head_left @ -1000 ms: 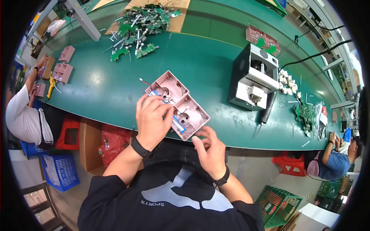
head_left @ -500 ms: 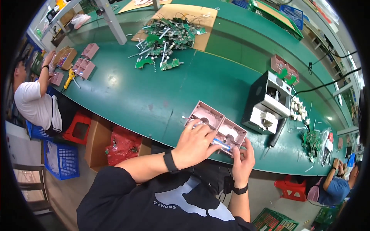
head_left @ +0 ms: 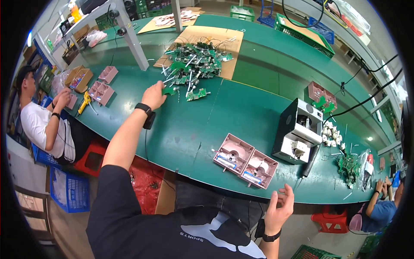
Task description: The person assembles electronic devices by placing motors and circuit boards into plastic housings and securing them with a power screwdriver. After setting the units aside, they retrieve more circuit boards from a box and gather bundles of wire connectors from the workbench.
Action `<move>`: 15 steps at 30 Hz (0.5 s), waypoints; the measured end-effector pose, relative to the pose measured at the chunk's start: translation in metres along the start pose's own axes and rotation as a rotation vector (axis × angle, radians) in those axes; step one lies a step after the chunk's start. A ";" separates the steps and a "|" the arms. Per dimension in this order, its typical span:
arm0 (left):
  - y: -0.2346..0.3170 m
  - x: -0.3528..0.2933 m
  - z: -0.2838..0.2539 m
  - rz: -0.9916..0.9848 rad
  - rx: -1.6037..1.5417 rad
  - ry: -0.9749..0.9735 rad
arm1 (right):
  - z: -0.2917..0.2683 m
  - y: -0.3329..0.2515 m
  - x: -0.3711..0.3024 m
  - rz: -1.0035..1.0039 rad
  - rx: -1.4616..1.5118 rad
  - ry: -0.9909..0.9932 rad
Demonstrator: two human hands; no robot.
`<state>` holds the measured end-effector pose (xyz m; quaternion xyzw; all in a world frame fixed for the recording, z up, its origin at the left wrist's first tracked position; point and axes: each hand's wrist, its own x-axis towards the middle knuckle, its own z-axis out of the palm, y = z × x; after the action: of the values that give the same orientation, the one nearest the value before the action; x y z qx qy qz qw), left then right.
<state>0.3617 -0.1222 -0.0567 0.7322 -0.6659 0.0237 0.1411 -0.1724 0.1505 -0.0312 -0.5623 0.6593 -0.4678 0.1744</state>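
My left hand is stretched out to the far left, at the edge of a small green circuit board beside a large pile of circuit boards. Its finger and thumb look apart at that edge. Close to the table's front edge, my right hand is open and empty, just off the near right corner of a pink plastic case. The case lies with two compartments facing up. Each holds a round part and a blue-and-white cylinder, with a short wire at the left side.
A black-and-white machine stands right of the case, with a black-handled tool beside it. White parts and more boards lie farther right. A co-worker sits at left near pink cases and a yellow tool.
My left hand has left the pink case and swung far left to the circuit boards. My right hand has drawn back from the case, which now lies untouched. The view has shifted slightly.
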 end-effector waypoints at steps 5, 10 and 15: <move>0.017 -0.007 -0.059 -0.266 -0.862 -0.070 | 0.001 0.003 -0.002 -0.021 -0.044 -0.026; 0.066 -0.021 -0.077 -0.240 -1.767 -0.440 | 0.017 -0.008 0.007 -0.050 -0.005 -0.105; 0.130 -0.024 -0.021 0.288 -0.301 0.226 | 0.038 -0.035 0.014 -0.238 0.026 -0.164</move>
<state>0.2346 -0.1033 -0.0195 0.5930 -0.7396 0.0258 0.3173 -0.1279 0.1247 -0.0178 -0.6705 0.5653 -0.4461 0.1784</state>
